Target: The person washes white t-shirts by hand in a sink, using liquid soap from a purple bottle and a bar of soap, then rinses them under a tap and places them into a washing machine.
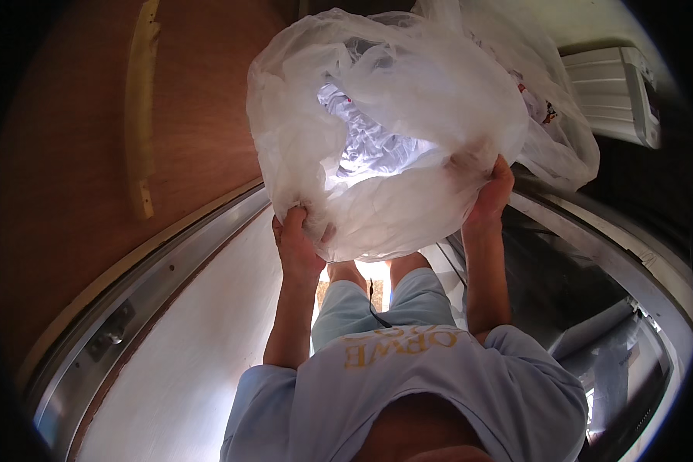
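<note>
A large translucent white plastic bag (393, 223) hangs open in front of me, its mouth facing up toward me. My left hand (298, 242) grips the near left part of its rim, thumb on top. On the right side, my right hand (489, 202) pinches the rim, with its fingers showing dimly through the plastic. Inside the bag lies crumpled white-lavender cloth (369, 142), lit brightly; the rest of the contents is hidden by the bag's folds.
Behind it to the right is another clear plastic bag (566, 150) with printed white items. A white ridged plastic container (612, 92) stands beyond. A brown wooden panel (69, 131) with a pale strip (140, 115) rises at left. Metal-edged frames (162, 277) curve along the left and right.
</note>
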`<state>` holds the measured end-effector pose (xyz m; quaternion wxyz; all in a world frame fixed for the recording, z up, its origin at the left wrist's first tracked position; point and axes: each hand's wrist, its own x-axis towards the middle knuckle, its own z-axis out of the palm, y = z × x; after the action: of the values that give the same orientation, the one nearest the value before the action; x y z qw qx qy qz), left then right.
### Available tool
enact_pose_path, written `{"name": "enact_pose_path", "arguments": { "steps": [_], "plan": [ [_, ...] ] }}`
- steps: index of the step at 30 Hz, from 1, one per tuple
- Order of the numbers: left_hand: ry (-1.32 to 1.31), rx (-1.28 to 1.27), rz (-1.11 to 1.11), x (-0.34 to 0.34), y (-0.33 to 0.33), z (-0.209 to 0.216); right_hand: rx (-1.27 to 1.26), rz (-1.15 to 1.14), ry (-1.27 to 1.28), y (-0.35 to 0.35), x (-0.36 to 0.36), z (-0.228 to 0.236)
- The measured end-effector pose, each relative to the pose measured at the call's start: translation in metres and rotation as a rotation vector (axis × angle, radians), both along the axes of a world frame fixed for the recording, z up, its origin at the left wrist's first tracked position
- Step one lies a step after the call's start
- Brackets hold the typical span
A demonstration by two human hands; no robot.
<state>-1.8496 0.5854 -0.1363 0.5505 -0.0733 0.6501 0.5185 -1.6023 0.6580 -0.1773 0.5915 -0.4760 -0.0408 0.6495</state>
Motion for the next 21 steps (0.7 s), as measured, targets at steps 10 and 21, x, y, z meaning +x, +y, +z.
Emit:
{"name": "enact_pose_path", "arguments": {
  "steps": [10,21],
  "plan": [
    [1.626,0.885,-0.375,-0.033,-0.009,0.081,0.565,0.070,0.169,0.053,-0.003,0.093],
    [1.400,0.668,-0.410,-0.058,0.027,0.016,0.365,0.284,0.386,0.031,-0.035,0.038]
  ]
}}
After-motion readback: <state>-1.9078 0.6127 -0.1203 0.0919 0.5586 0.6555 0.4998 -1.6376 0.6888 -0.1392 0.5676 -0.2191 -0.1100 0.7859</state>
